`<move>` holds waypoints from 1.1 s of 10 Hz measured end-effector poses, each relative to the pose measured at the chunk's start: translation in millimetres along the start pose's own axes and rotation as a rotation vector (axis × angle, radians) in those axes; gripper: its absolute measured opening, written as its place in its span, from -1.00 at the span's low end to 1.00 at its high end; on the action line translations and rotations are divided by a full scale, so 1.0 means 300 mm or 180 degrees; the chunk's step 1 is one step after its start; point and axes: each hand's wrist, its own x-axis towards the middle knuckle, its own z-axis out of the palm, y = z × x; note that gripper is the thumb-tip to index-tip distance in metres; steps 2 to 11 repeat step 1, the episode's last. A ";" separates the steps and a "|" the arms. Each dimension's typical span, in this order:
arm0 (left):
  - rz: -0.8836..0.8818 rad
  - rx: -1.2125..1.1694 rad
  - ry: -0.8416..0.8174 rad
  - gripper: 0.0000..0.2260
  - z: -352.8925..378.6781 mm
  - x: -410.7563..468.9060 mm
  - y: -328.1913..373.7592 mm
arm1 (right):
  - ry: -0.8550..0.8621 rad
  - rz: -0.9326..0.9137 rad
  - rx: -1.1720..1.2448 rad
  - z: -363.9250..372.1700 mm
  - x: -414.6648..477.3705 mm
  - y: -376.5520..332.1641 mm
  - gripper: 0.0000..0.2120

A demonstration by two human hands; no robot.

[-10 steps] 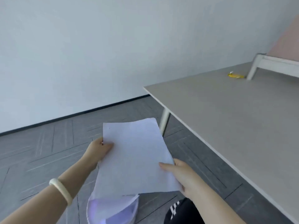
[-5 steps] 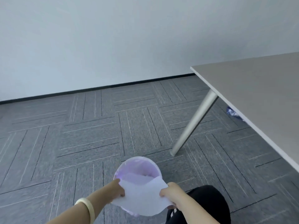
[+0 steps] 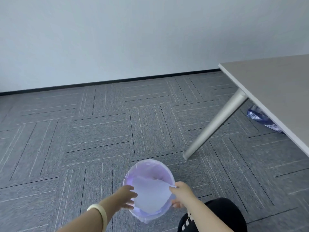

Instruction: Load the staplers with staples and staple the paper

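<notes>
Pale blank wall [image 3: 117, 36] across the whole back, met by a dark skirting strip [image 3: 107, 82] along its foot. Below it, grey carpet-tile floor [image 3: 66, 139] in a striped basket-weave pattern — wide and free to the left and ahead of the bin. At right, grey worktop [image 3: 275, 91] cutting in as a wedge, near corner pointing left, long front edge running down toward the right border; one slanted silver leg [image 3: 215, 124] dropping from under that corner to the carpet just beyond the bin. Under the worktop, partly hidden by its edge, a crumpled blue-and-white bag [image 3: 260, 118] on the floor. Low and centre, a round bin [image 3: 147, 162] lined with a pale lilac bag, standing on the carpet, near the leg's foot but apart from it. Over its mouth, the sheet of paper [image 3: 150, 195], white, bowed and dipping into the opening, far edge ragged. At bottom right, a black-clad knee [image 3: 222, 213] beside the bin. Left forearm reaching in from lower left, cream bangle [image 3: 100, 215] on the wrist; left hand [image 3: 124, 196] closed on the paper's left edge, fingers under, thumb on top. Right hand [image 3: 181, 193] pinching the right edge — thumb above, fingers curled below, over the bin's near right rim.
</notes>
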 end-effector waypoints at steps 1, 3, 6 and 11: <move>0.0116 -0.0123 -0.0015 -0.59 0.000 0.008 0.017 | -0.0166 -0.0104 0.0627 -0.009 -0.016 -0.025 -0.61; 0.0116 -0.0123 -0.0015 -0.59 0.000 0.008 0.017 | -0.0166 -0.0104 0.0627 -0.009 -0.016 -0.025 -0.61; 0.0116 -0.0123 -0.0015 -0.59 0.000 0.008 0.017 | -0.0166 -0.0104 0.0627 -0.009 -0.016 -0.025 -0.61; 0.0116 -0.0123 -0.0015 -0.59 0.000 0.008 0.017 | -0.0166 -0.0104 0.0627 -0.009 -0.016 -0.025 -0.61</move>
